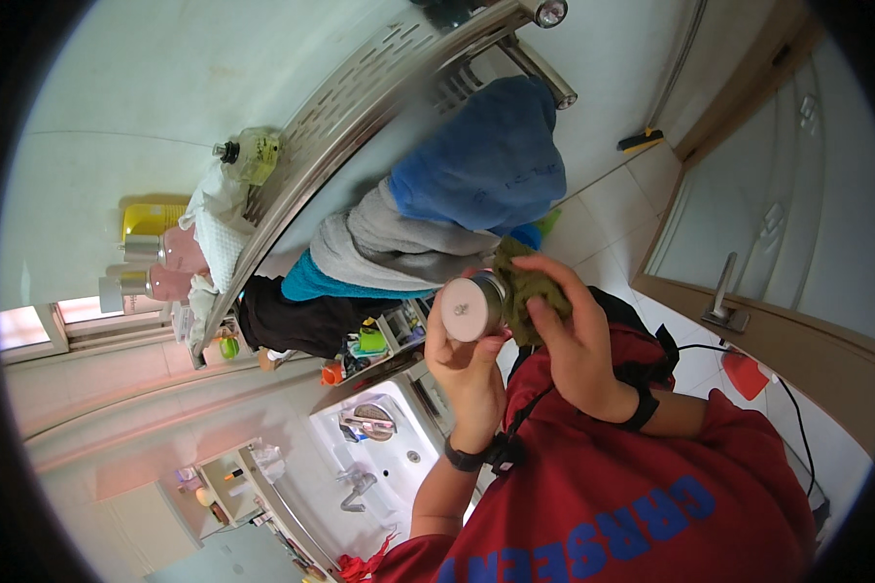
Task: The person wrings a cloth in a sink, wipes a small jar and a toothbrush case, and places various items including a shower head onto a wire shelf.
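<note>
Fingers and thumb of my left hand [469,386] wrap around a small round cosmetic jar with a pale pink lid [469,312] and a silvery band. The lid faces up toward me and bears a small emblem. An olive-green cloth [514,306] is bunched in my right hand [587,357], pinched between thumb and fingers. That cloth lies against the jar's side away from the lid and hides that end. Both hands are close together in front of my red shirt [627,503].
A metal wall rack [321,157] holds pink bottles [179,248], a yellow-green bottle [255,157] and white tissue [215,218]. Blue [481,157] and grey towels [379,244] hang below it. A white washbasin [408,430] stands lower left, a framed door [758,218] at right.
</note>
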`<state>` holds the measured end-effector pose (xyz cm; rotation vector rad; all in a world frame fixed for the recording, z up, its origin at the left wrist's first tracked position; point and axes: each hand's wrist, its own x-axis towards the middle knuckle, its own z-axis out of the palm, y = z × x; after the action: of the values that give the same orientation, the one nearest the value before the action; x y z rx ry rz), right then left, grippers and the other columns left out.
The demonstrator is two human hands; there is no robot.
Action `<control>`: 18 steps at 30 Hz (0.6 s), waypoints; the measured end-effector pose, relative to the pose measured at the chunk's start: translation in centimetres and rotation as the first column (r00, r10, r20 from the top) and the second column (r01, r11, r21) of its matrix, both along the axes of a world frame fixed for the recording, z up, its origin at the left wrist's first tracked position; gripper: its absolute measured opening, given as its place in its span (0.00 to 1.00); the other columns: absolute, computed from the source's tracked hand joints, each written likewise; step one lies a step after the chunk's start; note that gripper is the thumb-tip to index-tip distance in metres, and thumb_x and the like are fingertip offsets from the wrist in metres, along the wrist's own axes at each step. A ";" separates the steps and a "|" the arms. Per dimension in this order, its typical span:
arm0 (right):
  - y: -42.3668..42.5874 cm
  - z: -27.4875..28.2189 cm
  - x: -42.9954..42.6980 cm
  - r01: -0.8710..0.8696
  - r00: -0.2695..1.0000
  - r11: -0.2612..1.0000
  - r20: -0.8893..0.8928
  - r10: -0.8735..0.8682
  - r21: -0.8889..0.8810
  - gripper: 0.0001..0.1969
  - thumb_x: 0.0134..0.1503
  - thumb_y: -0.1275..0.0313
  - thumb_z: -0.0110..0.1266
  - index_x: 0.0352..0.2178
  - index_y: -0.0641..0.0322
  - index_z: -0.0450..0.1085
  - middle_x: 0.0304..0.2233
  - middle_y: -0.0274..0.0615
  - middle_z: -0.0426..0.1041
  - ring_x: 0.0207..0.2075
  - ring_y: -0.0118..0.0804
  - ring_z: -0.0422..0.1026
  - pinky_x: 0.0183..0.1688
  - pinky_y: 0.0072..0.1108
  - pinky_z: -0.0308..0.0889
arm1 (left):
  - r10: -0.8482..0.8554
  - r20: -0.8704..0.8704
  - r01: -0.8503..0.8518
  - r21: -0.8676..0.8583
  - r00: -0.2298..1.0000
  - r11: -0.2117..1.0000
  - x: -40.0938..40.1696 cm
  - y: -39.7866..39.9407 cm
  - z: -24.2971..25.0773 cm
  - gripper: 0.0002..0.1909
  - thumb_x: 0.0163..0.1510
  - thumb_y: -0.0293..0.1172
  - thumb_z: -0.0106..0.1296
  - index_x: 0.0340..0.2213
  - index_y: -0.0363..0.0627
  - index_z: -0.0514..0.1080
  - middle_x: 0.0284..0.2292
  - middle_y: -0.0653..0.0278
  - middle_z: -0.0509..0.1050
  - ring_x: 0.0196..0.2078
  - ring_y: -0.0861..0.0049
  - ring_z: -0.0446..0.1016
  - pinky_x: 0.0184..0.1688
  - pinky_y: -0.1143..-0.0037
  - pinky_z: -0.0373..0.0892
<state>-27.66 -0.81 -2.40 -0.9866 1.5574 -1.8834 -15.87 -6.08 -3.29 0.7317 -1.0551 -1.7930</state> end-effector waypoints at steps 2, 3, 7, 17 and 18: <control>-0.4 0.4 -0.4 -0.133 0.770 0.991 0.628 0.114 -0.016 0.15 0.64 0.76 0.48 0.53 0.63 0.68 0.51 0.44 0.70 0.53 0.33 0.68 0.57 0.21 0.61 | 0.132 0.189 -0.098 -0.177 0.973 0.979 -0.5 -0.1 -0.1 0.43 0.45 0.24 0.69 0.59 0.34 0.59 0.58 0.51 0.66 0.57 0.66 0.70 0.58 0.70 0.67; -0.4 0.4 -0.6 -0.129 0.769 0.991 0.629 0.111 -0.017 0.15 0.64 0.76 0.48 0.53 0.63 0.68 0.51 0.44 0.70 0.53 0.33 0.68 0.57 0.21 0.61 | 0.128 0.190 -0.094 -0.178 0.973 0.980 -0.6 -0.1 -0.2 0.43 0.45 0.24 0.69 0.59 0.34 0.59 0.58 0.51 0.66 0.57 0.66 0.70 0.58 0.70 0.67; -0.1 0.5 -1.1 -0.171 0.678 0.983 0.715 0.171 -0.073 0.15 0.66 0.74 0.45 0.53 0.64 0.67 0.51 0.40 0.70 0.53 0.29 0.67 0.57 0.20 0.60 | 0.159 0.229 -0.095 -0.265 0.960 0.960 -0.8 0.2 -0.7 0.46 0.40 0.22 0.72 0.59 0.32 0.60 0.58 0.46 0.67 0.59 0.63 0.68 0.60 0.68 0.66; 0.2 -0.2 -0.5 -0.088 0.977 0.992 0.188 0.104 -0.089 0.18 0.55 0.78 0.56 0.48 0.61 0.72 0.53 0.49 0.70 0.52 0.45 0.70 0.57 0.28 0.60 | 0.168 0.382 -0.051 -0.298 0.909 0.953 0.2 0.6 0.8 0.56 0.35 0.16 0.72 0.64 0.33 0.54 0.51 0.51 0.73 0.51 0.69 0.74 0.55 0.71 0.69; 0.3 -0.4 -0.3 -0.089 0.976 0.992 0.189 0.104 -0.089 0.18 0.55 0.78 0.56 0.48 0.61 0.72 0.53 0.49 0.70 0.52 0.45 0.70 0.57 0.28 0.60 | 0.144 0.365 -0.054 -0.245 0.920 0.968 0.1 0.6 1.1 0.56 0.35 0.15 0.72 0.64 0.34 0.53 0.49 0.53 0.74 0.50 0.70 0.74 0.54 0.72 0.70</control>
<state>-28.01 -0.53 -2.78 -0.8681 1.3082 -1.9240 -15.72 -5.50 -2.19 0.9944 -1.4285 -1.4388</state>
